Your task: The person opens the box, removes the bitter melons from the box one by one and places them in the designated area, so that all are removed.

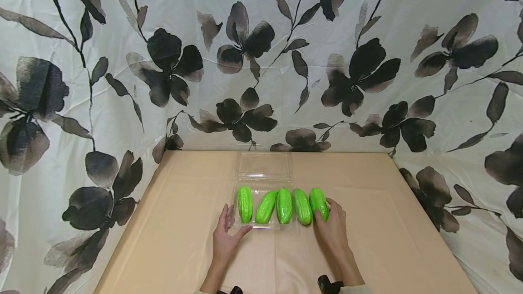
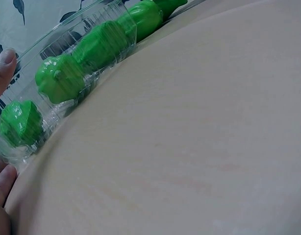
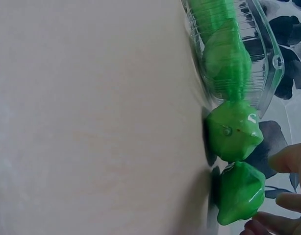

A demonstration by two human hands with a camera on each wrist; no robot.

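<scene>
A clear plastic clamshell box point(image 1: 261, 226) lies with its lid point(image 1: 264, 166) folded back toward the wall. Inside it are three shiny, ridged green cucumbers point(image 1: 265, 206), lengthwise away from me. Another cucumber point(image 1: 302, 207) lies just outside the box's right side, and the rightmost cucumber point(image 1: 318, 203) leans beside that one. My left hand point(image 1: 228, 237) holds the box's near left corner, thumb along the front and fingers at the left side. Around the near right part of the rightmost cucumber is my right hand point(image 1: 333, 228); in the right wrist view its fingertips point(image 3: 261, 220) meet the cucumber while the thumb stands off it.
A tan-covered table point(image 1: 196, 185) carries everything. White cloth printed with dark flowers point(image 1: 241, 40) hangs behind the table's back edge and along both sides. A dark wrist strap point(image 1: 328, 285) sits on my right forearm.
</scene>
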